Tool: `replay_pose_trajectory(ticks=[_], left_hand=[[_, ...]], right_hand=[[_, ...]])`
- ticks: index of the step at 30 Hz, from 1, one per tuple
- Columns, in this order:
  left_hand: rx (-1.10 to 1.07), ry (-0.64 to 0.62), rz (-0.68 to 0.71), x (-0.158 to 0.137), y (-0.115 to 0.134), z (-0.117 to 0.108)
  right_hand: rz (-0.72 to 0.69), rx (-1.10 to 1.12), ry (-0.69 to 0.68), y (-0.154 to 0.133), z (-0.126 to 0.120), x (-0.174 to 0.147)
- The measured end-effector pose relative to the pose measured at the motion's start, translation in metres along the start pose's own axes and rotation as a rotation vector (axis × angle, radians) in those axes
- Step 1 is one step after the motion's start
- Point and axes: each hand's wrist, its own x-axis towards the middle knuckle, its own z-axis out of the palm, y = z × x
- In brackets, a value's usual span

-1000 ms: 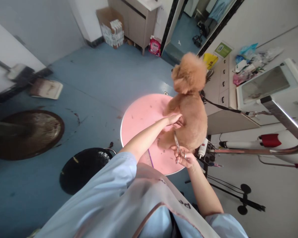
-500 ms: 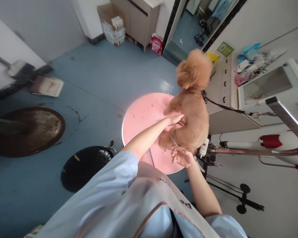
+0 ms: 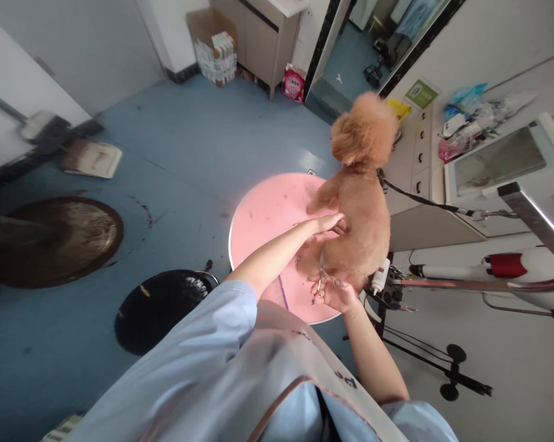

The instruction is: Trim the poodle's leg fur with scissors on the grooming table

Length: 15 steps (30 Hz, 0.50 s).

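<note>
A curly apricot poodle-like dog (image 3: 362, 215) stands on a round pink grooming table (image 3: 258, 215), its head turned away from me. My left hand (image 3: 329, 224) is pressed to its flank with the fingers bent against the fur, and the fingertips are partly hidden. In my right hand (image 3: 336, 294) I hold a pair of scissors (image 3: 321, 271) by the finger loops, handles spread. The blades point away from me, beside the dog's hind leg. A thin purple strip (image 3: 283, 291) lies on the tabletop near my apron, and bits of hair are scattered about.
A black leash (image 3: 410, 195) runs from the dog to a metal grooming arm (image 3: 534, 221) at the right. A white bottle (image 3: 379, 276) and tools sit beside the table. On the floor at left are a black round stool (image 3: 161, 313) and a brown round base (image 3: 74, 245).
My right hand has shifted slightly left and turned, so the scissors point more straight ahead. My left hand stays on the dog's flank. The whole view has drifted slightly.
</note>
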Motion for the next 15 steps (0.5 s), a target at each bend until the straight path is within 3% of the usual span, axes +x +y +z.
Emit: replay_pose_trajectory(ticks=[15], left_hand=[[0.048,-0.027,0.029,-0.010,0.006,0.004]], right_hand=[[-0.004,-0.221,0.035,0.012,0.002,0.013]])
